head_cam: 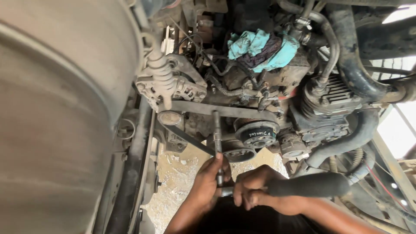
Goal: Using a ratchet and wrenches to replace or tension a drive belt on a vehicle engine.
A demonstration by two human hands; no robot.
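A long socket extension bar (pixel 217 136) is gripped near its lower end by the left hand (pixel 209 180), whose fingers are wrapped around the shaft; the bar is held upright, its tip reaching up beside the black ribbed pulley (pixel 257 132) and ending just under the flat drive belt (pixel 216 109). The right hand (pixel 253 188) is closed on the ratchet handle (pixel 308 185), a black grip lying sideways, to the right of the bar's foot, where the two hands nearly touch. Left of the pulley, a small smooth idler wheel (pixel 169 117) is seen, and above that the grey alternator (pixel 171 84) is mounted. A turquoise rag (pixel 260 50) is stuffed among the parts well above the pulley. To the pulley's right, a finned compressor (pixel 331 97) and thick black hoses (pixel 351 60) crowd the space. Far left of the pulley, the view is filled by a large curved grey panel (pixel 60 108). Below the pulley, pale gravel ground (pixel 177 182) is visible.
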